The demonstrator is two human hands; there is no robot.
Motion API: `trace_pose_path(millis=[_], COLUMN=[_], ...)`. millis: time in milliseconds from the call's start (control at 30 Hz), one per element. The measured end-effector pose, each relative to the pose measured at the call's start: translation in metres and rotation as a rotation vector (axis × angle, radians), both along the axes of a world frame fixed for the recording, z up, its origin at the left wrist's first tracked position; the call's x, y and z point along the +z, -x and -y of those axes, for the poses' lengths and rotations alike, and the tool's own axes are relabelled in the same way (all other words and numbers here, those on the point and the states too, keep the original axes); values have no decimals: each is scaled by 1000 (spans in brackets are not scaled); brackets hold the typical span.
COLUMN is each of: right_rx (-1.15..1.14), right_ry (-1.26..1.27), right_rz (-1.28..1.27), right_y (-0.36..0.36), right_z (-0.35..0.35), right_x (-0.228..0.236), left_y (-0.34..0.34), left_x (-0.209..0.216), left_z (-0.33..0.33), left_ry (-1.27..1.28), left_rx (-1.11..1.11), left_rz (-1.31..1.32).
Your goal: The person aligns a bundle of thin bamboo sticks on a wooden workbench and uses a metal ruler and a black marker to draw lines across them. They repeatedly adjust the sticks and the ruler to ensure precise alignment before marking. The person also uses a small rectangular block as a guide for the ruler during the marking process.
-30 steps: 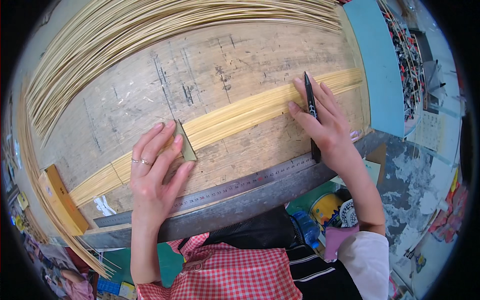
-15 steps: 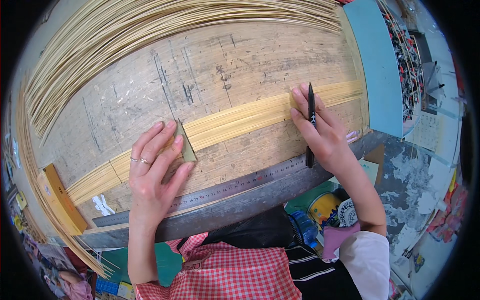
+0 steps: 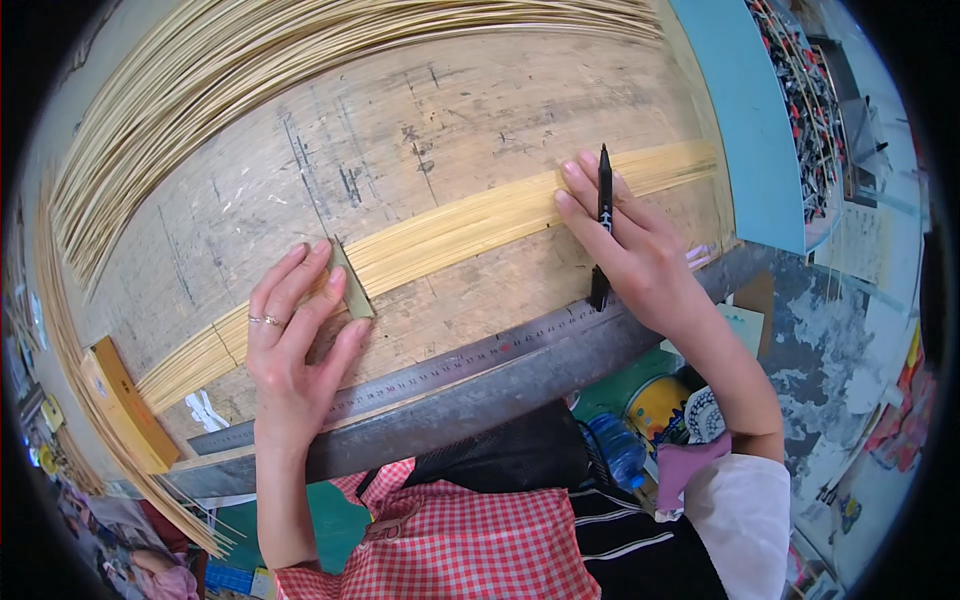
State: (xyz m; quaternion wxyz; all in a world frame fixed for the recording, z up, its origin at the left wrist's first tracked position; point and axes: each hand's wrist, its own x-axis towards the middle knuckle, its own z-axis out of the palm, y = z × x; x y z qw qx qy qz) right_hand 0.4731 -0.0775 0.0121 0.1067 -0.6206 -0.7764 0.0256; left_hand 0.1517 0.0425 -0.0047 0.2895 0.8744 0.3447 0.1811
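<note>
A row of thin pale bamboo strips [image 3: 440,238] lies side by side across the wooden board. My left hand [image 3: 290,320] presses over the row, its fingers and thumb holding a short olive-coloured flat bar [image 3: 357,290] crosswise on the strips. In my right hand [image 3: 640,245] a black marker pen [image 3: 604,205] is held between the fingers, its slim end pointing away from me. Those right fingertips rest on the strips toward their right part. Left of my left hand, a dark line crosses the strips.
A long steel ruler [image 3: 460,367] runs along the board's near edge. At the left end of the strips stands a yellow block [image 3: 128,405]. A large bundle of bamboo sticks [image 3: 200,120] lies at the far side. A blue panel [image 3: 745,120] borders the board's right.
The whole view has shifted slightly, so board and hands appear a little farther left. Both hands keep about the same places on the strips, with the bar and pen still held.
</note>
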Motion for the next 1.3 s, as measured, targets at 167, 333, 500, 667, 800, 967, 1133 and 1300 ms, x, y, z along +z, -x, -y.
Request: trace_pose_path(millis=[167, 333, 500, 667, 800, 967, 1133, 1300], right_rx=[65, 86, 70, 70, 70, 52, 1, -133], right_ry=[-23, -36, -38, -56, -45, -64, -39, -204], right_rz=[74, 76, 66, 36, -6, -56, -191, -554], right_y=[-8, -7, -7, -8, -10, -10, -14, -16], right_z=[4, 1, 2, 4, 5, 4, 5, 9], right_x=[-4, -5, -6, -10, -10, -12, -11, -10], left_y=[-7, -59, -127, -138, -137, -137, -137, -137], left_x=[2, 10, -2, -8, -9, -10, -10, -10], left_z=[1, 6, 8, 13, 13, 11, 11, 11], left_ry=[-66, -226, -120, -58, -19, -14, -32, -27], left_rx=[-23, -131, -227, -188, -180, -183, -181, -174], left_rz=[-70, -88, 132, 198, 191, 217, 188, 194])
